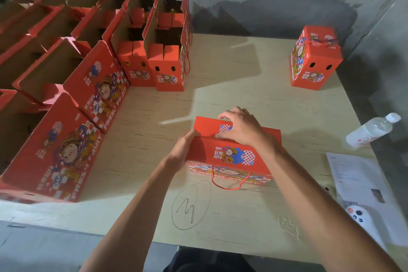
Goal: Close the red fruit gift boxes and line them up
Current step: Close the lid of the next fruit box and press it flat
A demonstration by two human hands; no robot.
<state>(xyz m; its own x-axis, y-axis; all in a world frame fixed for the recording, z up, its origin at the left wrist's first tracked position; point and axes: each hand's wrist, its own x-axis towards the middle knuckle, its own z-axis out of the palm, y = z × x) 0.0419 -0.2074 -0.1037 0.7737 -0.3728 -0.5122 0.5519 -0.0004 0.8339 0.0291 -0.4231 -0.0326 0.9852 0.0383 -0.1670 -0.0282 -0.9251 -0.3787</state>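
A red gift box (pixel 231 150) stands on the pale bench (pixel 254 77), near its front edge and about midway across, with its top flaps folded down. The left hand (pixel 184 148) grips the box's left end, thumb on top and fingers curled round the corner. The right hand (pixel 240 126) lies over the top, fingers bent and pressing on the far flap near a blue-and-white checkered patch. A red cord handle (pixel 229 181) hangs down the near face of the box. On the far right of the bench, well apart from the hands, one closed box (pixel 315 59) stands on its own with its cord lying across the top. Along the left side and into the far left corner, many open boxes (pixel 123 51) stand in rows with their flaps up, brown cardboard showing inside. Near the right edge lie a clear plastic bottle (pixel 373 130) on its side, a printed sheet of paper (pixel 355 181), and a small white device with buttons (pixel 357 214). A circled pen mark (pixel 191 204) is drawn on the bench just in front of the held box.
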